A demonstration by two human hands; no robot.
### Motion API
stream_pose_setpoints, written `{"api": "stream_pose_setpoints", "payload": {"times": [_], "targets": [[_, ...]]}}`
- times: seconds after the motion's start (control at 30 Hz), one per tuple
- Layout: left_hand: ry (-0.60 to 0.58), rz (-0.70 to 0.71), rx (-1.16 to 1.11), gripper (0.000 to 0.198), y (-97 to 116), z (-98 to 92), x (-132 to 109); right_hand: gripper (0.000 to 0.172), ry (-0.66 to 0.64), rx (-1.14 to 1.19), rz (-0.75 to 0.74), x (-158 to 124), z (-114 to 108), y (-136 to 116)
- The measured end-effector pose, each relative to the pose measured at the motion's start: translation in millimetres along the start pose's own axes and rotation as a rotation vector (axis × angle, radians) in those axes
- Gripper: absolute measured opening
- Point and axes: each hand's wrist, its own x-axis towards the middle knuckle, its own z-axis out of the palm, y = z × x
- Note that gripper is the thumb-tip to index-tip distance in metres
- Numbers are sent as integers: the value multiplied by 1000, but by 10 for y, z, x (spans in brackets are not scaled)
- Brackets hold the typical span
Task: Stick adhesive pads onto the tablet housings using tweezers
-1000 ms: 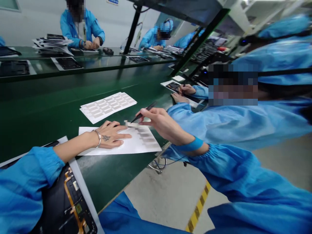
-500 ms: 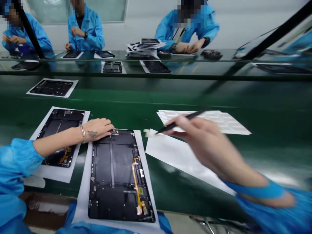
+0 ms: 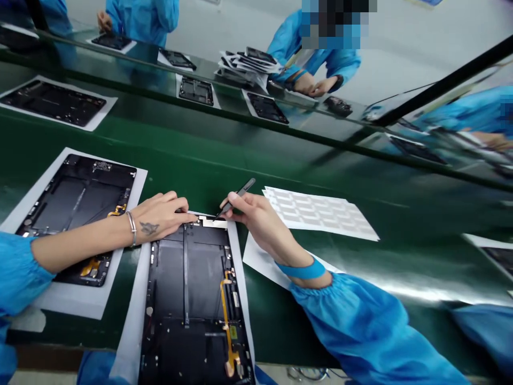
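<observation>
A black tablet back housing with an orange flex cable lies on white paper, its inside up. My left hand rests at its top edge, index finger stretched out to touch the end of a pale sticker strip. Pinched in my right hand are black tweezers, their tip at the strip, which lies along the housing's top right edge. Whether the strip is stuck down, I cannot tell. A second housing lies on paper under my left forearm.
A sheet of pale stickers and a white sheet lie right of the housing. Another housing is at the far left. Beyond a dark rail, more housings and a paper stack lie before co-workers in blue.
My right hand has come left from the white sheet to the housing's top edge with the tweezers. The pale strip now shows there. My left index finger has stretched toward it. The view has tilted.
</observation>
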Motion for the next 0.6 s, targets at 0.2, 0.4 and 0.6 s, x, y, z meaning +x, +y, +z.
{"api": "stream_pose_setpoints", "payload": {"times": [0.2, 0.4, 0.6], "targets": [[-10, 16, -21, 33, 0, -41, 1, 55, 0, -6, 15, 8, 23, -21], [5, 25, -30, 33, -14, -40, -2, 56, -5, -36, 8, 2, 28, -35], [15, 34, -22, 32, -18, -36, 1, 55, 5, -31, 15, 8, 31, -35]]}}
